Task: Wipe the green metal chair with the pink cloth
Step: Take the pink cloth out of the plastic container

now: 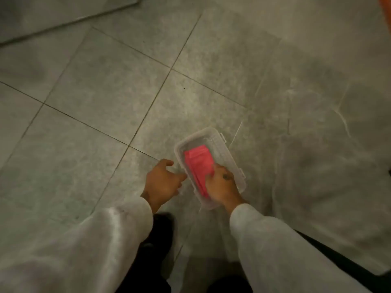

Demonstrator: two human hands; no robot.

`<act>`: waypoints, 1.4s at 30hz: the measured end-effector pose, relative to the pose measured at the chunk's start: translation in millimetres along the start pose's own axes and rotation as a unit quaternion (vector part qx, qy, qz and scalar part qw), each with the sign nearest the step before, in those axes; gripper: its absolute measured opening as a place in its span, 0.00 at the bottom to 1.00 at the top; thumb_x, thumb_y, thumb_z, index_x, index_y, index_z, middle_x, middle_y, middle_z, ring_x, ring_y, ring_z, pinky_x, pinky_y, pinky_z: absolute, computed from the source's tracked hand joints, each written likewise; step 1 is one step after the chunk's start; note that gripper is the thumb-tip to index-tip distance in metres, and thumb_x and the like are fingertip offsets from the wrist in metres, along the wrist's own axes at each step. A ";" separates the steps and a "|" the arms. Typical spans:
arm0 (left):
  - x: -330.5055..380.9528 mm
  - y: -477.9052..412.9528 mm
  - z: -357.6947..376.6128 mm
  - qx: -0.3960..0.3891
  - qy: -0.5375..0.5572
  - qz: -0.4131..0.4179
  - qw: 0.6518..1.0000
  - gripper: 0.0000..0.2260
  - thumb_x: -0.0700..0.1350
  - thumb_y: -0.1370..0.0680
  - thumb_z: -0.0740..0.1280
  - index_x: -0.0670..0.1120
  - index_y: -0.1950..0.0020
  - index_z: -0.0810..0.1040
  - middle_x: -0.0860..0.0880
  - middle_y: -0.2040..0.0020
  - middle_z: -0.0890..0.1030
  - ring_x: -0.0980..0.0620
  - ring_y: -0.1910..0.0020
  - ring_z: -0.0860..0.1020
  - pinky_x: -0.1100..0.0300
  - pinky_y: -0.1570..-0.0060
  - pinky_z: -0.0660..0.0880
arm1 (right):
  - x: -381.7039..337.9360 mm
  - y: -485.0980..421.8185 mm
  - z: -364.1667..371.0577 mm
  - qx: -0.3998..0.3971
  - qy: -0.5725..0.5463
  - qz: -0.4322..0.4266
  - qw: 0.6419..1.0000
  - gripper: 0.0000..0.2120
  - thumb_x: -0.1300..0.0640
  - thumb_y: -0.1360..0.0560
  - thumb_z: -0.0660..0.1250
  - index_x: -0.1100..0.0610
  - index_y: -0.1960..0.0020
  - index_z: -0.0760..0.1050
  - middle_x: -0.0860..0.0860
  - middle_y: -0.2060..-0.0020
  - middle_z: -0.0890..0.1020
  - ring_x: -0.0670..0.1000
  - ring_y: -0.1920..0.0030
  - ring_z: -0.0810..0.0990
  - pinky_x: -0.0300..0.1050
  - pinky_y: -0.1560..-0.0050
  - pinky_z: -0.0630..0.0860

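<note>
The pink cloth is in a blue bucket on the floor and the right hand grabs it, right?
No bucket: in the head view the folded pink cloth is in a clear rectangular plastic box on the tiled floor, and the right hand grabs it.

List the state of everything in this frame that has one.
right hand: fingers curled on the near end of the pink cloth.
left hand: loosely curled, holds nothing, beside the plastic box.
pink cloth: folded, lying inside the box.
plastic box: no lid on it, upright on the tiled floor.
green chair: not in view.
</note>
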State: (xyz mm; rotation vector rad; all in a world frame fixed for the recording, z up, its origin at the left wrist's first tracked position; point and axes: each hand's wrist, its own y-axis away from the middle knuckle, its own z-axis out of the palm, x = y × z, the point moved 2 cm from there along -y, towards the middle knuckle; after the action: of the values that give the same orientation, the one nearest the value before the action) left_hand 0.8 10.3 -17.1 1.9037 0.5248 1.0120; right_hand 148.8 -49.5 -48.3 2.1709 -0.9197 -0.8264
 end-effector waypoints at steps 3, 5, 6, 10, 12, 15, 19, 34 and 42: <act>-2.0 -15.0 5.9 -0.004 0.037 0.004 0.999 0.25 0.45 0.28 0.75 0.48 0.34 0.70 0.46 0.55 0.83 0.50 0.59 0.84 0.52 0.60 0.83 | 1.1 -20.1 13.7 0.030 -0.029 0.004 0.999 0.17 0.61 0.22 0.60 0.64 0.35 0.72 0.60 0.38 0.76 0.60 0.38 0.76 0.49 0.37 0.71; -2.7 -22.3 9.4 -0.008 0.050 0.008 0.999 0.22 0.44 0.27 0.74 0.49 0.36 0.71 0.46 0.55 0.83 0.50 0.60 0.84 0.54 0.62 0.83 | 0.9 -27.9 17.5 0.027 -0.029 0.012 0.999 0.19 0.61 0.22 0.60 0.63 0.33 0.70 0.59 0.36 0.74 0.60 0.35 0.73 0.50 0.33 0.69; -2.6 -23.3 11.0 -0.010 0.051 0.015 0.999 0.21 0.44 0.27 0.74 0.49 0.37 0.71 0.47 0.55 0.83 0.50 0.61 0.84 0.55 0.63 0.83 | 2.1 -29.5 19.7 0.022 -0.021 0.020 0.999 0.19 0.61 0.22 0.60 0.63 0.31 0.68 0.59 0.35 0.72 0.60 0.34 0.72 0.50 0.32 0.67; 0.1 -28.5 13.4 -0.005 0.049 0.038 0.998 0.17 0.39 0.25 0.72 0.47 0.39 0.73 0.45 0.58 0.84 0.50 0.66 0.84 0.57 0.66 0.82 | 9.7 -36.2 25.9 0.038 0.016 0.020 0.999 0.20 0.58 0.21 0.62 0.60 0.31 0.66 0.59 0.34 0.69 0.61 0.34 0.69 0.51 0.34 0.66; 3.3 -29.3 16.1 -0.004 0.044 0.047 0.998 0.16 0.38 0.25 0.71 0.46 0.39 0.73 0.44 0.58 0.84 0.50 0.67 0.84 0.57 0.67 0.82 | 12.8 -38.1 25.9 0.038 0.024 0.019 0.999 0.18 0.57 0.21 0.63 0.59 0.32 0.67 0.59 0.36 0.70 0.61 0.35 0.70 0.51 0.35 0.67; 7.5 -28.0 18.3 0.009 0.027 0.064 0.998 0.17 0.37 0.25 0.70 0.46 0.37 0.74 0.44 0.59 0.83 0.49 0.67 0.84 0.55 0.67 0.82 | 14.4 -43.2 24.5 0.027 -0.005 0.033 0.999 0.14 0.54 0.22 0.64 0.59 0.40 0.74 0.58 0.42 0.77 0.61 0.39 0.75 0.51 0.39 0.71; 16.9 -28.1 14.8 0.018 0.012 0.083 0.996 0.19 0.39 0.25 0.70 0.46 0.35 0.73 0.44 0.60 0.83 0.48 0.66 0.84 0.56 0.70 0.82 | 9.9 -38.3 21.8 0.021 -0.088 0.017 0.996 0.09 0.54 0.24 0.65 0.60 0.49 0.74 0.60 0.49 0.80 0.60 0.48 0.79 0.49 0.48 0.75; 77.4 29.6 -4.1 0.010 -0.103 0.128 0.986 0.14 0.56 0.26 0.71 0.47 0.49 0.83 0.51 0.56 0.84 0.52 0.56 0.82 0.57 0.53 0.80 | -9.3 39.0 -62.7 0.068 -0.345 -0.077 0.933 0.07 0.57 0.23 0.65 0.47 0.48 0.74 0.49 0.53 0.84 0.49 0.53 0.82 0.47 0.50 0.78; 126.5 110.9 -4.3 -0.166 0.044 0.078 0.982 0.18 0.52 0.26 0.71 0.37 0.52 0.81 0.42 0.58 0.83 0.45 0.59 0.81 0.48 0.44 0.76 | -27.0 111.7 -129.2 0.047 -0.501 -0.066 0.861 0.09 0.65 0.21 0.65 0.52 0.48 0.76 0.56 0.50 0.85 0.54 0.51 0.83 0.55 0.45 0.79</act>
State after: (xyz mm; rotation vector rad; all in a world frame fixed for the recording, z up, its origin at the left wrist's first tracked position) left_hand 66.0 42.6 134.6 1.6249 0.2391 1.2082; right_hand 187.0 -51.8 120.4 1.8126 -1.2881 -2.1108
